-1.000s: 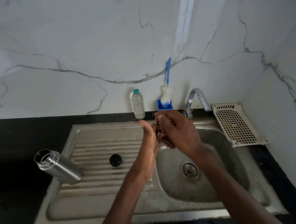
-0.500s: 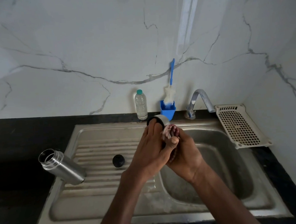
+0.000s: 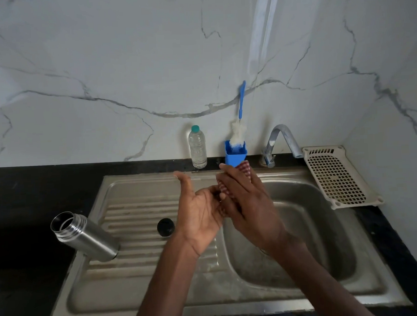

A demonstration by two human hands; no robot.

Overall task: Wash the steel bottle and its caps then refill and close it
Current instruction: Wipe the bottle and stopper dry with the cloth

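Steel bottle (image 3: 85,237) lies on its side, uncapped, mouth pointing up-left, base on the ribbed drainboard of the sink (image 3: 142,304), neck over the black desk (image 3: 23,196). No brand or writing readable on it. Black round cap (image 3: 166,227) sits on the drainboard ribs, just left of the left hand, apart from the bottle. Second cap: cannot tell where it is now, nothing of it shows between the hands.

Left hand (image 3: 201,216) palm up, thumb raised, fingers curled in toward the right hand; whether its grip holds anything is hidden. Right hand (image 3: 247,204) grip wraps a red-and-white checked cloth (image 3: 244,169), cloth sticking out above the fingers and showing again at the left edge of the hand. Both hands are over the divide between drainboard and basin.

Behind the sink: clear plastic bottle (image 3: 197,147) with green top, no label readable; blue holder (image 3: 235,154) with white-bristle bottle brush (image 3: 241,105), blue handle against the marble wall (image 3: 125,65); chrome tap (image 3: 280,142); beige perforated tray (image 3: 336,175) on the desk at right.

Versus half a second back: the steel ring-shaped cap seen at the left fingertips is out of sight, the left hand has turned palm up and its thumb has lifted, the right hand has moved on top and the cloth now pokes out higher. Bottle and black cap unmoved.
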